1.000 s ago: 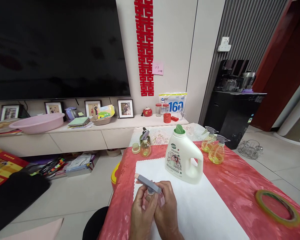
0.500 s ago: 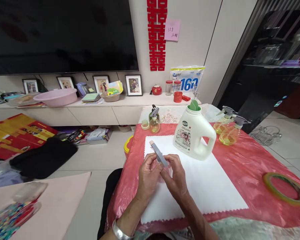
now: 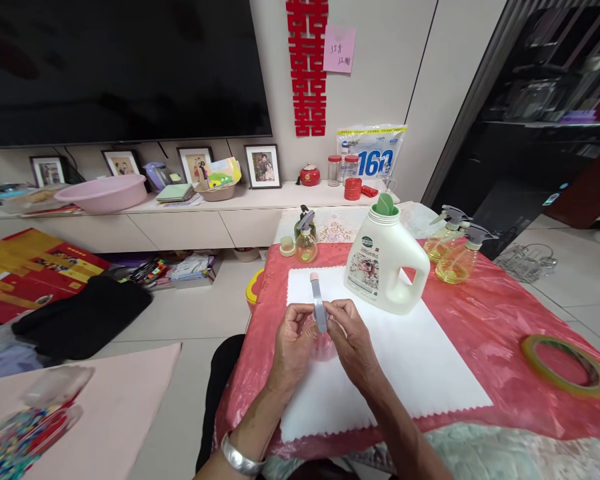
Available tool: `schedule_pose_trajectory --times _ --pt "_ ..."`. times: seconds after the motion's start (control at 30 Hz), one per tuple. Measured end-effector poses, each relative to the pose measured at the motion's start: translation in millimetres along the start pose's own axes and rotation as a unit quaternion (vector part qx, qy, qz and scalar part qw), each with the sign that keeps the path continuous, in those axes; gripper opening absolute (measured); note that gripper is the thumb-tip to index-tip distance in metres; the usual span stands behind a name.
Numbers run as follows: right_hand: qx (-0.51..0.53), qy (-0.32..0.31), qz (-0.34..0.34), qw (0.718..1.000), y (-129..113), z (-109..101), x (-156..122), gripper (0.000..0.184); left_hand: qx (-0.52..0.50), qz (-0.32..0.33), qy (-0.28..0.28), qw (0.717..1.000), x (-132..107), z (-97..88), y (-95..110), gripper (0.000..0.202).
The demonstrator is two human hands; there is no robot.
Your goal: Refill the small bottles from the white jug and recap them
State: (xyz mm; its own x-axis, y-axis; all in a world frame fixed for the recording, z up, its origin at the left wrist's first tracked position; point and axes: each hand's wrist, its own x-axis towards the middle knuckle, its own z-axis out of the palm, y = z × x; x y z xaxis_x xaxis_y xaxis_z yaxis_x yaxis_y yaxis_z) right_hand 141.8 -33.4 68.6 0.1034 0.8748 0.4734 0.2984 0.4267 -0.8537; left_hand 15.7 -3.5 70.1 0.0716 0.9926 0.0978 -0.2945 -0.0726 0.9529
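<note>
Both hands hold a small clear spray bottle [image 3: 322,345] over a white cloth [image 3: 410,360] on the red-covered table [image 3: 480,313]. My left hand [image 3: 294,340] wraps the bottle's body. My right hand [image 3: 351,337] pinches the grey trigger spray head [image 3: 319,303], whose nozzle points away from me. A white detergent jug [image 3: 385,263] with an open green cap stands just beyond the hands.
Two yellow-filled spray bottles [image 3: 453,250] stand at the table's far right, another small one [image 3: 306,240] with a loose cap [image 3: 287,247] at the far left. A tape roll [image 3: 563,357] lies right. Floor clutter and a pink basin [image 3: 103,193] are left.
The camera tilted down, showing my forearms. The grey spray head has turned from pointing left to pointing straight away from me, with both hands still on the bottle.
</note>
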Motion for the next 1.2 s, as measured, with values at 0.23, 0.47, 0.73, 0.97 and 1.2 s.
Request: schedule_pose_trajectory --times 0.23,0.47,0.73,0.97,1.2 --pt "-0.024 0.055 -0.014 0.998 5 6 -3 0.027 0.070 0.058 0.000 0.996 -5 -1.6 -1 0.028" --pt "-0.026 0.080 -0.028 0.996 7 12 -4 0.020 0.038 0.060 -0.014 0.997 -2 -6.3 -6 0.021" --pt "-0.038 0.090 -0.053 0.994 3 14 -2 0.022 0.009 0.053 -0.019 0.998 -10 1.8 -1 0.027" --pt "-0.042 0.161 -0.043 0.985 7 30 -3 0.009 0.055 0.058 0.034 0.996 -9 11.2 2 0.033" --pt "-0.018 0.135 -0.025 0.990 9 28 -4 0.020 0.086 0.040 0.029 0.995 -3 7.1 1 0.031"
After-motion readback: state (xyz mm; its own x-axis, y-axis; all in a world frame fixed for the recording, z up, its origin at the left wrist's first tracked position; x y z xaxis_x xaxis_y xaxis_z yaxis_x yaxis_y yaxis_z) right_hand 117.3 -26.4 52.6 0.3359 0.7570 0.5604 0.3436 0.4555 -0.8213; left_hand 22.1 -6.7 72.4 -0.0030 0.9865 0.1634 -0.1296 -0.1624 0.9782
